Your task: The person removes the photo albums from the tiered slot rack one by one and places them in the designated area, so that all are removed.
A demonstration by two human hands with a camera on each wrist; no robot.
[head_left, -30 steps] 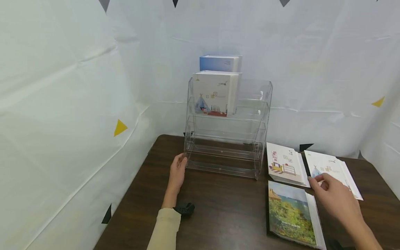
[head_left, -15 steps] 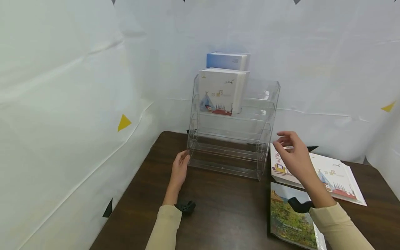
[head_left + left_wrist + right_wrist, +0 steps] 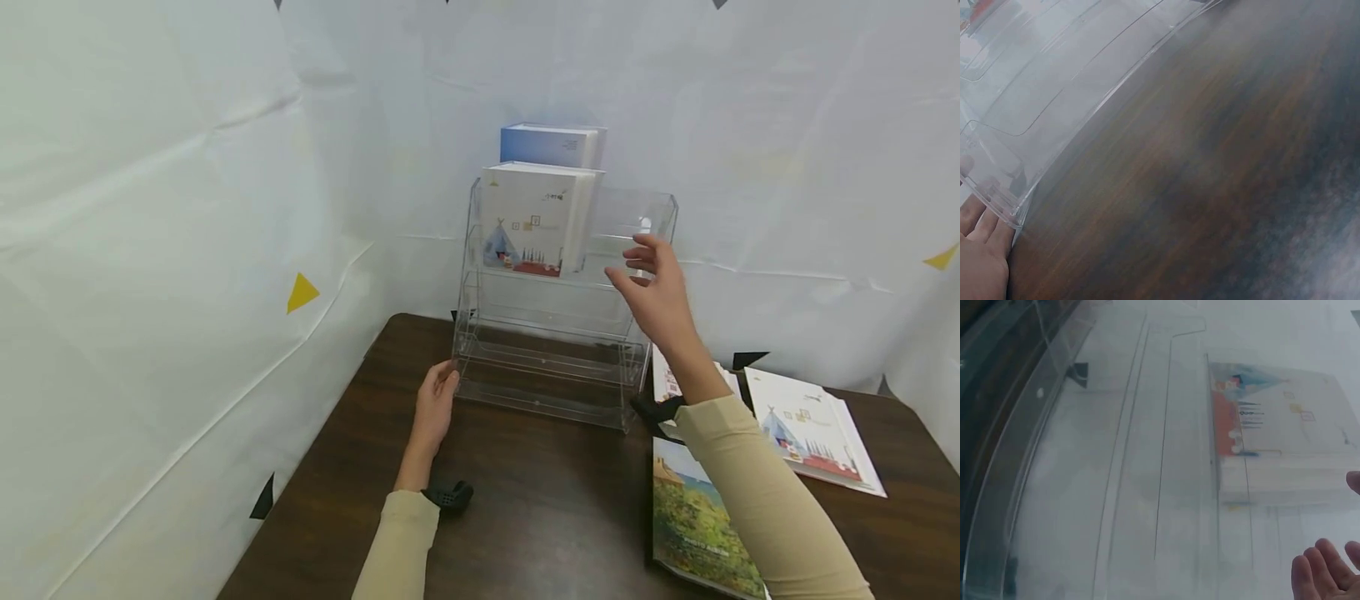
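My left hand (image 3: 435, 407) touches the lower left side of a clear acrylic display rack (image 3: 551, 392); in the left wrist view its fingers (image 3: 988, 228) show beside the rack's corner, partly through the plastic. My right hand (image 3: 658, 292) is raised before the rack's upper right part, thumb and fingers spread apart, holding nothing. Left of it, a thick white photo album (image 3: 525, 221) with a tent drawing stands upright on an upper tier. Behind that stands a blue album (image 3: 543, 146). In the right wrist view, the tent album (image 3: 1285, 419) appears near the fingertips (image 3: 1329, 550).
On the dark wooden table (image 3: 517, 508), right of the rack, lie a green landscape photo album (image 3: 693, 517), a second white tent album (image 3: 806, 429) and another white album (image 3: 667, 379), partly covered by my right arm. White sheeting (image 3: 787, 142) hangs behind and on the left.
My right hand has risen leftward from the albums on the table to the rack's upper right. My left hand stays at the rack's side. The view has shifted slightly.
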